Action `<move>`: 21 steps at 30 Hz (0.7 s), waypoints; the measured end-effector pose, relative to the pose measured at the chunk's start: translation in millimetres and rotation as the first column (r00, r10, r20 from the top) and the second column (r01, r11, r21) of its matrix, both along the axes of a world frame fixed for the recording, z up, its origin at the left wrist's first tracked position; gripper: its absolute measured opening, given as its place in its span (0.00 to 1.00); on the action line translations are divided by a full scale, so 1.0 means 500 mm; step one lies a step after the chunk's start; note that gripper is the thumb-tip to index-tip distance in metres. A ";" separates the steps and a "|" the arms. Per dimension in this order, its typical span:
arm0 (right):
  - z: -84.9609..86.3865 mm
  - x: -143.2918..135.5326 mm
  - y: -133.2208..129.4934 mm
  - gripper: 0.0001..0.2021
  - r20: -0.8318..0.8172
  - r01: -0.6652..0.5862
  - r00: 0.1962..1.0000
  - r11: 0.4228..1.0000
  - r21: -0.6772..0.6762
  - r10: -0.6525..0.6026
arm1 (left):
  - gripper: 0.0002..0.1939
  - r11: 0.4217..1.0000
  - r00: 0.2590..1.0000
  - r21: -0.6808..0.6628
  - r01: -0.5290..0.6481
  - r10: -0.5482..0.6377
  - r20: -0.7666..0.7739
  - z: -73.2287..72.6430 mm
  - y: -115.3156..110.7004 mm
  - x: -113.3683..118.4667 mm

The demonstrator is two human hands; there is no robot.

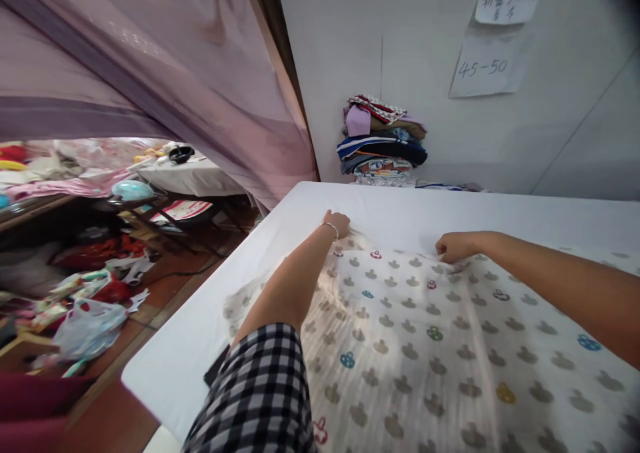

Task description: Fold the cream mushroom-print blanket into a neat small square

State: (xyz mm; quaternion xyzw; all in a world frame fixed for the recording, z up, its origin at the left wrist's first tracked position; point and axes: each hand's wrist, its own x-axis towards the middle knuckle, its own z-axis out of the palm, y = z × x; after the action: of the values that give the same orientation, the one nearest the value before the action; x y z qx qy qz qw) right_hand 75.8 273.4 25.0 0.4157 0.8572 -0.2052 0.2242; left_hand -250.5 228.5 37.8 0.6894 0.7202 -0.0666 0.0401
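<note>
A thin white cloth (pixel 410 333) printed with grey, blue, red, green and yellow shapes lies over much of the white table. My left hand (pixel 338 224), with a bracelet at the wrist, is closed on the cloth's far left corner area. Further right, my right hand (pixel 454 246) has its fingers closed on the far edge of the same cloth. Between the two hands the far edge runs fairly straight, while the left side is gathered in wrinkles under my left forearm.
Beyond the far edge of the white table (pixel 210 306), folded clothes (pixel 383 140) are stacked against the wall. A pink curtain (pixel 240 73) hangs at the left. Plastic bags (pixel 90 326) and a dark chair (pixel 183 213) are on the floor. A dark object (pixel 216 368) lies by my left sleeve.
</note>
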 end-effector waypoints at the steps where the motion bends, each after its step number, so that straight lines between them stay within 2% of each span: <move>1: 0.003 0.002 -0.004 0.05 0.003 -0.015 1.000 1.000 0.009 0.015 | 0.11 1.000 1.000 0.013 -0.012 0.012 -0.007 0.010 -0.009 -0.012; 3: 0.010 0.007 -0.005 0.05 -0.028 -0.032 0.999 0.997 0.066 0.034 | 0.13 0.997 0.999 0.069 -0.037 0.040 -0.036 0.031 -0.028 -0.037; 5: 0.020 0.015 -0.003 0.06 -0.092 -0.007 0.996 0.986 0.166 0.023 | 0.14 0.981 0.993 0.183 -0.063 0.079 -0.084 0.053 -0.051 -0.062; 8: 0.032 0.035 -0.010 0.13 -0.227 0.119 0.973 0.935 0.333 -0.043 | 0.13 0.919 0.981 0.382 -0.098 0.154 -0.120 0.077 -0.102 -0.094; 10: 0.029 0.052 -0.030 0.18 -0.341 0.192 0.939 0.896 0.400 -0.049 | 0.13 0.885 0.979 0.451 -0.118 0.179 -0.095 0.079 -0.149 -0.110; 12: 0.017 0.071 -0.063 0.22 -0.414 0.183 0.910 0.894 0.408 0.003 | 0.13 0.877 0.983 0.465 -0.120 0.170 -0.066 0.068 -0.204 -0.120; 16: -0.018 0.099 -0.133 0.26 -0.379 0.018 0.919 0.949 0.315 0.108 | 0.14 0.933 0.996 0.354 -0.068 0.084 -0.030 0.026 -0.309 -0.123; 19: -0.035 0.108 -0.157 0.28 -0.378 0.002 0.919 0.958 0.287 0.111 | 0.16 0.948 0.999 0.319 -0.017 0.025 -0.020 0.004 -0.356 -0.125; 21: -0.040 0.109 -0.159 0.25 -0.393 0.032 0.915 0.953 0.301 0.094 | 0.16 0.944 1.000 0.329 0.008 -0.014 0.015 0.001 -0.370 -0.129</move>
State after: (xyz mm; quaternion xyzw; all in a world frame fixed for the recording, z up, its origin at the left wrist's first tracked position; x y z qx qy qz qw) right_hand 130.4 193.8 5.2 0.3800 0.9126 -0.1497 -0.0199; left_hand -315.1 43.3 38.3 0.6908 0.7171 0.0602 -0.0699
